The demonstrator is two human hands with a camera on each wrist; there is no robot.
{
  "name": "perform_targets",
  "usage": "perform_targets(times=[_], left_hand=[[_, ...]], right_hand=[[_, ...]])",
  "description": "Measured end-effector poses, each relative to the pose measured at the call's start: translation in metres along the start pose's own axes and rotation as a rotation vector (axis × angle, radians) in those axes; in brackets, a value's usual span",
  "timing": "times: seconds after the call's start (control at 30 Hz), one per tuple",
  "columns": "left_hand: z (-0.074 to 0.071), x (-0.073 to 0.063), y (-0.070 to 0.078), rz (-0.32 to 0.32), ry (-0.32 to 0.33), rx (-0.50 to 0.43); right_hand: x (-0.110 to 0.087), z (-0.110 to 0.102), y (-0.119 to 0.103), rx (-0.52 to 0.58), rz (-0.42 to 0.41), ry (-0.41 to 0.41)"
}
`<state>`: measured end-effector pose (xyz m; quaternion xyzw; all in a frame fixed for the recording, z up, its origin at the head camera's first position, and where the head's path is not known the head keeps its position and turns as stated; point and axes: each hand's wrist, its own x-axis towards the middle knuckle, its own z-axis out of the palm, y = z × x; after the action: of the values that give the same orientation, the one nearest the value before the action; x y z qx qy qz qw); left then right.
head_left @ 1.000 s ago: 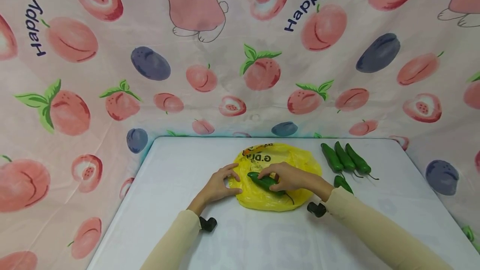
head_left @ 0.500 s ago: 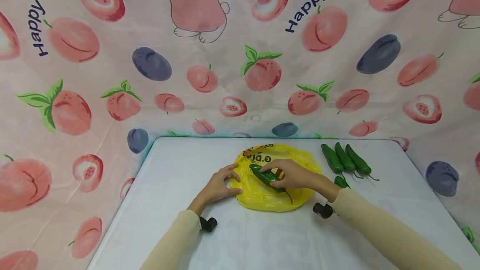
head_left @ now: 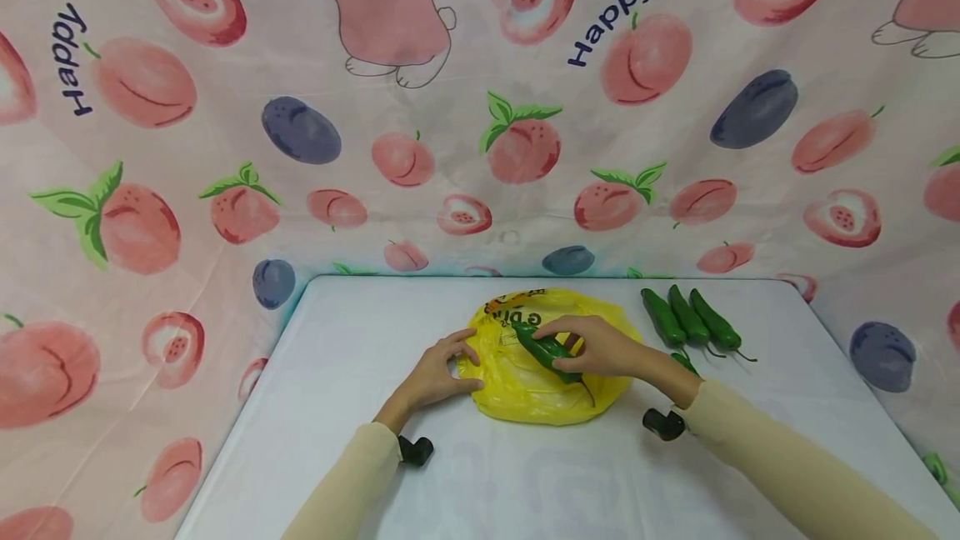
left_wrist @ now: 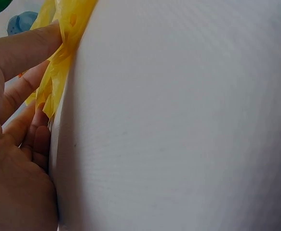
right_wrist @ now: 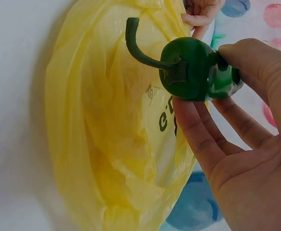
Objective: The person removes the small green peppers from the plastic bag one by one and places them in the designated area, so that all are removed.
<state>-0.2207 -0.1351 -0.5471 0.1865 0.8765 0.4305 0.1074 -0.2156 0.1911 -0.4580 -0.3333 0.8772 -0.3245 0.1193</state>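
Observation:
A green chili pepper (head_left: 542, 347) with a curved stem is pinched between the thumb and fingers of my right hand (head_left: 603, 347). It hangs over the yellow plastic bag (head_left: 525, 402), whose dark lettering faces up. In the right wrist view, the stem end of the pepper (right_wrist: 186, 72) points toward the camera, apart from the bag (right_wrist: 116, 106). My left hand (head_left: 435, 369) rests at the left edge of the bag, thumb and fingers apart. Seen from the left wrist, its thumb and fingertips touch the crumpled bag edge (left_wrist: 63, 62).
Three green chili peppers (head_left: 692, 323) lie side by side at the back right of the white table (head_left: 525, 482). Another pepper (head_left: 684, 362), partly hidden by my right arm, lies in front of them. A fruit-print cloth (head_left: 480, 148) hangs behind the table.
My right hand has moved slightly back and to the right with the chili pepper, which has risen above the bag. The left hand stays at the bag's edge.

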Motion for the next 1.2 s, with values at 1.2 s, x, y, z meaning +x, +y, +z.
perform_targets(times=[1.2], left_hand=[[0.001, 0.001, -0.001, 0.027, 0.009, -0.004]], right_hand=[[-0.107, -0.053, 0.036, 0.01, 0.132, 0.21]])
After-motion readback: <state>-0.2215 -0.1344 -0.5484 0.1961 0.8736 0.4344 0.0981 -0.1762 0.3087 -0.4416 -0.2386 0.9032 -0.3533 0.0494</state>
